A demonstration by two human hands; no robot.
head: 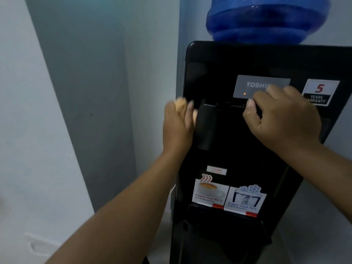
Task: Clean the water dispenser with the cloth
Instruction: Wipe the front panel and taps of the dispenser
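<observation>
Item: water dispenser (228,61), black, upright, standing against a pale wall (76,73) in a corner; seen from above and in front.

Top: blue water bottle (266,21), inverted on the cabinet; only its lower part was in frame.

Front, upper part: grey brand panel (253,86) with one small orange light (244,93) lit at its lower left; the end of the brand name was hidden behind the right hand; a white, red and black warranty sticker (320,92) just to the right of the panel.

Front, middle: black tap lever (206,126) on the left side, projecting forward below the panel.

Front, lower part: small white label (216,170); beneath it a hot-water sticker (209,193) showing a steaming cup, and beside that, to the right, a cold-water sticker (245,201) with a snowflake motif.

Cloth (180,104): pale yellow, bunched; held in the left hand at the left edge of the dispenser, just beside the tap lever; only small parts showed above and past the fingers; blurred.

Left hand (178,121): fingers closed round the cloth; forearm bare.

Right hand (282,119): fingers curled over a dark part of the dispenser just below the brand panel, thumb pressed against it; which part it gripped could not be told.
</observation>
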